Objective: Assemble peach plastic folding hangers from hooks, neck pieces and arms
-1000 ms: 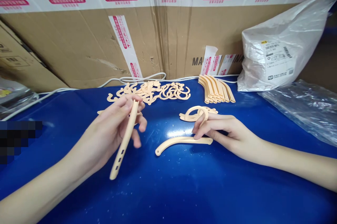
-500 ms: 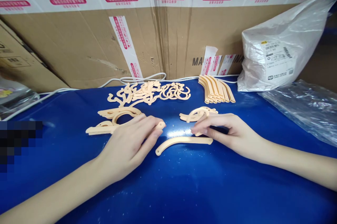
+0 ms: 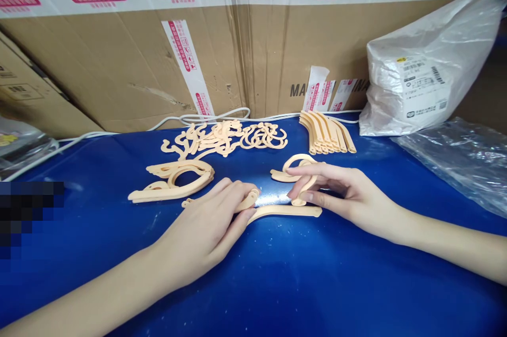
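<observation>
My left hand (image 3: 212,215) is closed around a beige plastic hanger arm (image 3: 249,200); its rounded end pokes out past the fingertips and its other end shows behind the knuckles. Between the thumb and fingers of my right hand (image 3: 344,189) is a curved beige hook piece (image 3: 304,193), partly hidden. Just behind those fingers lie more curved beige pieces (image 3: 279,175). A loose curved hanger arm (image 3: 291,211) rests on the blue table in front of both hands, its left end covered by my left hand. Left of there sit joined, folded hanger parts (image 3: 198,185).
A pile of beige hooks (image 3: 222,137) lies at the back, with a stack of hanger arms (image 3: 327,133) to its right. Behind stand cardboard boxes (image 3: 269,52) and a white cable (image 3: 166,121). A white plastic bag (image 3: 420,73) and clear plastic film (image 3: 455,157) occupy the right.
My left hand has moved slightly right and down, over the loose arm's left end, and the held arm has turned. The hook piece in my right hand has turned and shows more.
</observation>
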The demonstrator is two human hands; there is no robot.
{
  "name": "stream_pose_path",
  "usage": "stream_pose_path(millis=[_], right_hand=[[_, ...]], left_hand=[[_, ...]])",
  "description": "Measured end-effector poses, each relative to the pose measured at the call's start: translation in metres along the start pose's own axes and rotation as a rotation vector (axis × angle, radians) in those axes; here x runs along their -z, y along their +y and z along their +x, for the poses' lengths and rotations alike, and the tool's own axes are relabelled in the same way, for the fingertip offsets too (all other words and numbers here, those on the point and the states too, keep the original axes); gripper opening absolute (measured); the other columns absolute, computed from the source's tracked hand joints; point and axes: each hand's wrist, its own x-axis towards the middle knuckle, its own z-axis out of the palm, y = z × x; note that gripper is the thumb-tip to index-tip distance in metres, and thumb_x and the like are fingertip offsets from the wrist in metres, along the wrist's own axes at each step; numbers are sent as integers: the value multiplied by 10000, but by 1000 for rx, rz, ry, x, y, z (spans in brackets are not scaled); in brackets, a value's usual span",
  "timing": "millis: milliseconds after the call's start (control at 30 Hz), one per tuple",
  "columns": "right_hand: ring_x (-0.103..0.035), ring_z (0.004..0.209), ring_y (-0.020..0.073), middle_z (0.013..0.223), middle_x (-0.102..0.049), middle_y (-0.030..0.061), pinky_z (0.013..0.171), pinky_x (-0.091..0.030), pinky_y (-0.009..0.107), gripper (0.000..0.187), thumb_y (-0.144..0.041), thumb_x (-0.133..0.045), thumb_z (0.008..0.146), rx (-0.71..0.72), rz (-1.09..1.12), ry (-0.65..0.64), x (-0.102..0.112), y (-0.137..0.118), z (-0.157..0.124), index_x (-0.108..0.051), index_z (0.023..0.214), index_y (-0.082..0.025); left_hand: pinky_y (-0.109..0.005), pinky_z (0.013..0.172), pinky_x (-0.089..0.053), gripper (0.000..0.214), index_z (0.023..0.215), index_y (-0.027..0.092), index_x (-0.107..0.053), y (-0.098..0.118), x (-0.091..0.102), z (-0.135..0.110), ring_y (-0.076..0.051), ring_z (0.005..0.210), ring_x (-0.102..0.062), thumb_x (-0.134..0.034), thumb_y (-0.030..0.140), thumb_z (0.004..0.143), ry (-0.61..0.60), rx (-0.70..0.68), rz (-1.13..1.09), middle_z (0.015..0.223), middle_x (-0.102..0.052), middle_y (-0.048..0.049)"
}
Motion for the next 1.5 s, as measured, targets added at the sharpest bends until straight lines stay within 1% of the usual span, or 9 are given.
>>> stream_pose_path(millis=[133,300,433,533,633,800,1067,1233,1500], right_hand=[[-675,904,157,956,-725,16,822,-534,280,233,-250,-602,872,-39,5,-2,0,0,2,-685,1090,-234],[-682,893,131,949,-736,5,787,-545,223,199,-243,-642,849,-123,166,-95,0,3,4,-697,1039,-222],[-684,894,109,986,-731,-11,776,-546,185,256,-227,-673,825,-169,275,-148,-1,3,4,-680,1080,-243],[-691,857,98,944,-736,-25,741,-546,164,242,-213,-692,806,-173,307,-130,-2,4,4,-692,1046,-245],[-694,864,112,941,-741,-18,755,-548,187,244,-211,-704,795,-156,318,-109,-2,6,5,-695,1037,-246],[-694,875,153,965,-739,23,757,-555,255,297,-261,-679,818,-159,281,-88,-2,5,4,-673,1114,-236],[-674,786,124,913,-726,32,762,-545,268,341,-323,-591,886,-145,235,-62,-1,1,5,-628,1209,-218],[-658,728,117,778,-704,5,717,-541,248,316,-330,-581,892,-150,180,-39,-1,-2,4,-649,1182,-222],[-632,754,81,812,-701,-23,695,-512,171,168,-305,-626,864,-148,160,-59,0,0,3,-731,988,-260]], left_hand=[[-299,714,-426,237,1088,202,-509,-1,-2,1,-171,839,-531,-308,297,1007,-21,44,1,920,-592,-17],[-289,767,-418,290,1240,230,-473,-5,-6,0,-164,900,-550,-286,259,1021,-24,-123,76,1056,-633,-16],[-306,776,-403,330,1311,218,-429,-8,-11,-1,-172,882,-575,-274,274,1026,40,-195,164,1036,-650,-29],[-279,703,-396,311,1285,221,-461,-10,-13,0,-160,808,-583,-314,290,1020,69,-228,184,960,-654,-20],[-252,635,-382,296,1218,220,-515,-10,-14,1,-144,750,-584,-321,323,1018,46,-257,160,888,-646,-8],[-246,627,-387,286,1201,216,-525,-6,-11,1,-149,775,-587,-333,319,1014,7,-223,109,878,-640,-13],[-288,611,-379,310,1198,166,-505,-2,-6,0,-164,725,-551,-330,187,942,-49,-190,19,892,-637,-25],[-284,616,-387,275,1166,172,-504,-4,-8,0,-160,718,-545,-322,197,961,-40,-162,28,882,-630,-16],[-257,587,-379,218,1034,176,-529,-4,-10,0,-139,659,-530,-324,195,964,-41,-152,29,797,-605,-3]])
